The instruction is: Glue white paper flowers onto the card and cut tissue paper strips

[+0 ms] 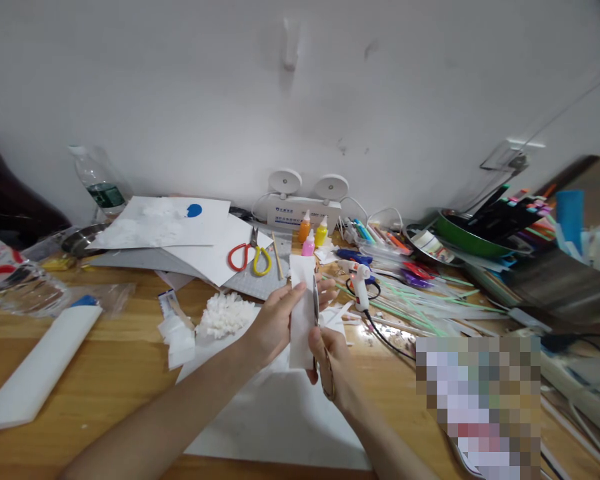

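Note:
My left hand (pixel 276 319) is closed on a long white paper strip (pixel 301 333), its thumb lying on the front face. The strip stands nearly upright over a white sheet (pixel 275 427) on the table. In my right hand (pixel 336 360) is a pair of scissors (pixel 316 297), fingers wrapped round the handle. The blades point away from me and run along the strip's right edge. How far they are apart I cannot make out. Just left of my left hand sits a fluffy white bundle of cut pieces (pixel 226 315).
Red-and-yellow-handled scissors (pixel 250 257) lie behind, near small paint bottles (pixel 307 237). A white glue gun (pixel 360 283) with a cable stands right, among green and white straws (pixel 420 307). A rolled white sheet (pixel 40 373) lies left. A plastic bottle (pixel 97 183) stands at the back left.

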Tool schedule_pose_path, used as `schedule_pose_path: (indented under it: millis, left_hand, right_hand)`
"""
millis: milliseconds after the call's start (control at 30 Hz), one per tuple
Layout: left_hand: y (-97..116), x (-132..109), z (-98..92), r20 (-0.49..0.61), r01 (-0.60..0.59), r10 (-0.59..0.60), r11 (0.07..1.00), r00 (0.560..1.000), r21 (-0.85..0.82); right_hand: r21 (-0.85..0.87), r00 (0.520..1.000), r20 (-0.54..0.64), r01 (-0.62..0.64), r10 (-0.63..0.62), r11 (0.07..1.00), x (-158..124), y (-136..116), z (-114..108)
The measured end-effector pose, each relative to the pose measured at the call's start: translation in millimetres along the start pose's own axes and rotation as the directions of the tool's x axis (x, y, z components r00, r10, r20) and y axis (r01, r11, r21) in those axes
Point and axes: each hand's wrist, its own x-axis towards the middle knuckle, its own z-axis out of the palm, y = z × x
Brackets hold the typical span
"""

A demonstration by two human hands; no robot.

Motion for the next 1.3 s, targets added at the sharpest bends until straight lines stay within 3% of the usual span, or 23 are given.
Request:
schedule_pose_path:
  millis: [567,667,900,1300]
  left_hand:
    - [1.3,-1.6,1.2,0.000,-0.003,0.003,1.000,1.000,0.008]
    - [1.3,-1.4,-0.7,0.033,-0.015,0.015,1.000,0.999,-0.007]
    - [-0.8,0.0,0.7,-0.027,-0.041,0.041,0.999,0.999,-0.003]
    - [-0.2,0.3,-2.3,-0.006,-0.050,0.050,0.999,0.999,-0.022]
  right_hand:
    - [0.013,0.995,-0.034,-0.089,0.090,0.996,1.7,-2.9,2.1]
    - [0.012,0.995,-0.036,-0.091,0.091,0.996,1.7,-2.7,3.5]
    - [-0.004,0.995,-0.036,-0.090,0.090,0.996,1.0,1.8,4.7]
    - [0.005,0.994,-0.019,-0.106,0.107,0.994,1.3,-0.3,4.9]
